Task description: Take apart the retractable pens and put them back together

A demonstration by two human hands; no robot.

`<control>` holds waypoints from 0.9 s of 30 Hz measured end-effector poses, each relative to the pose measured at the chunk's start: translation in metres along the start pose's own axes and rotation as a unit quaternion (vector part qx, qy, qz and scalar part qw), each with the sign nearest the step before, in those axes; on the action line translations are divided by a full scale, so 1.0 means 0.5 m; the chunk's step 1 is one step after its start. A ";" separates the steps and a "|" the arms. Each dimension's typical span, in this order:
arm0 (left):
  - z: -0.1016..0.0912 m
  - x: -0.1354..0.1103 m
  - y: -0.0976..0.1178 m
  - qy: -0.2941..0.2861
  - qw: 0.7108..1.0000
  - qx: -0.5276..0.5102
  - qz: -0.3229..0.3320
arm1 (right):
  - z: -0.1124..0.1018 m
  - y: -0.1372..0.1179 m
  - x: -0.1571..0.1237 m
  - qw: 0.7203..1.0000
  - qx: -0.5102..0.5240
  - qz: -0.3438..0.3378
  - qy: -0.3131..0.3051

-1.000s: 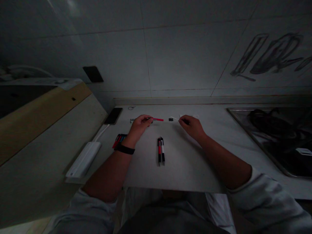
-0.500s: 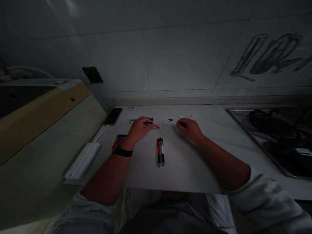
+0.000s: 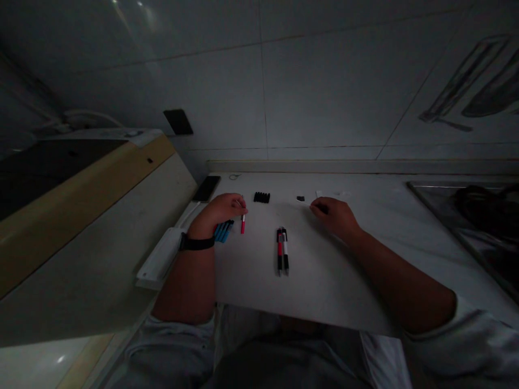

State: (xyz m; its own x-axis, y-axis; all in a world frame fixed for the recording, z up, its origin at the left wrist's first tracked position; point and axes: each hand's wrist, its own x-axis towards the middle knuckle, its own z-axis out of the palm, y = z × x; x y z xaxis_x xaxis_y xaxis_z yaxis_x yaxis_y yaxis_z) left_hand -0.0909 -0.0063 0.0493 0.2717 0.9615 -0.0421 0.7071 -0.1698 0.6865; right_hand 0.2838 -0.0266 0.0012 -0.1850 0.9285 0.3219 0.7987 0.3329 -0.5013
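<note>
Left hand (image 3: 227,209), left of centre: fingertips pinched on red-tipped barrel (image 3: 243,225). Right hand (image 3: 334,214), right of centre: thumb and finger pressed together, apparently on a thin white rod (image 3: 304,202). Progress, judged: red-and-black pen (image 3: 279,251) and white-and-black pen (image 3: 285,249), mid-frame, look complete; black grips (image 3: 261,198) and blue barrels (image 3: 221,231) remain loose. Container: metal-rimmed basin (image 3: 454,232), right edge, dark contents (image 3: 478,195), unidentifiable.

The left hand (image 3: 225,208) hides part of the red-and-white pen (image 3: 243,224) from us. We find the pale sliver (image 3: 302,201) in the right hand (image 3: 330,210) too small to identify — and the right edge crops the wall drawing (image 3: 494,100).
</note>
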 end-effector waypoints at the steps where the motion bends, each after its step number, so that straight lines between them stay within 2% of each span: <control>1: 0.003 0.000 -0.005 -0.026 0.999 0.033 -0.016 | 0.000 0.000 -0.001 1.000 -0.001 -0.001 -0.001; 5: 0.015 0.006 -0.017 -0.063 0.993 0.095 -0.034 | -0.001 -0.001 -0.002 1.000 -0.001 -0.010 -0.006; 16: 0.009 0.013 -0.053 -0.061 0.983 0.156 -0.072 | -0.001 -0.002 -0.002 1.000 0.005 -0.021 -0.006; 21: 0.006 0.010 -0.050 -0.091 0.975 0.180 -0.091 | -0.001 -0.003 -0.002 0.999 0.002 -0.033 -0.006; 27: 0.005 0.003 -0.037 -0.081 0.969 0.204 -0.116 | 0.005 0.000 -0.001 0.997 0.067 -0.041 0.014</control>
State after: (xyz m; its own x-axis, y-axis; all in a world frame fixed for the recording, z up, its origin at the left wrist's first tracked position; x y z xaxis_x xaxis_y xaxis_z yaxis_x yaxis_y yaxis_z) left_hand -0.1021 -0.0022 0.0346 0.1504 0.9430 -0.2968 0.9517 -0.0568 0.3017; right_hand 0.2826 -0.0269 -0.0009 -0.2284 0.8931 0.3877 0.6976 0.4279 -0.5747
